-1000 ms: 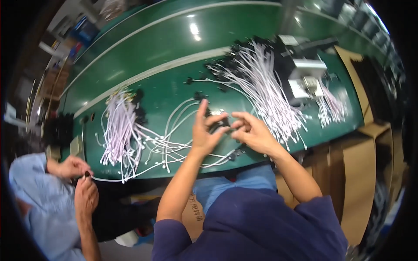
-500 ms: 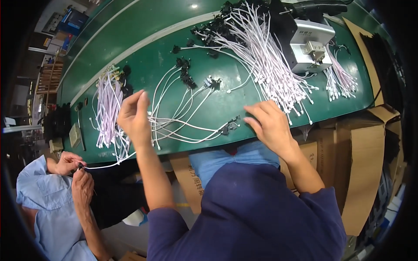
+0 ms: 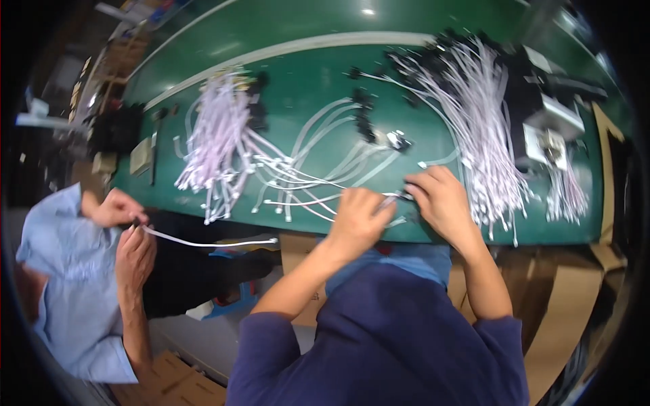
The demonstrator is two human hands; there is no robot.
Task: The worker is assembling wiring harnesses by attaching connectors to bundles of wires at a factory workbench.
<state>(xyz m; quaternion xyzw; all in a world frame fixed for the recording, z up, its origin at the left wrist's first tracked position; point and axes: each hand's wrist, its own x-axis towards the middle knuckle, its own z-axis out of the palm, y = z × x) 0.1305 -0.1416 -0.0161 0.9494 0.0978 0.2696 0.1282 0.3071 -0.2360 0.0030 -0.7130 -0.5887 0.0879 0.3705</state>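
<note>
On the green desk (image 3: pixel 318 74), crossing loose white cables (image 3: pixel 281 164) could snag and tug your work, since near the front edge your left hand (image 3: pixel 357 220) closes narrowly on a single cable (image 3: pixel 388 197) and your right hand (image 3: pixel 441 203) pinches what looks like its black connector (image 3: pixel 406 193), no writing being legible.

I can't make out what sits in my left hand (image 3: pixel 359 215): curled fingers hide it, and blur smears the white cables (image 3: pixel 281 161). My right hand (image 3: pixel 441 201) partly covers a black piece (image 3: pixel 407 193). The lower edge cuts off my shirt (image 3: pixel 379 338).
</note>
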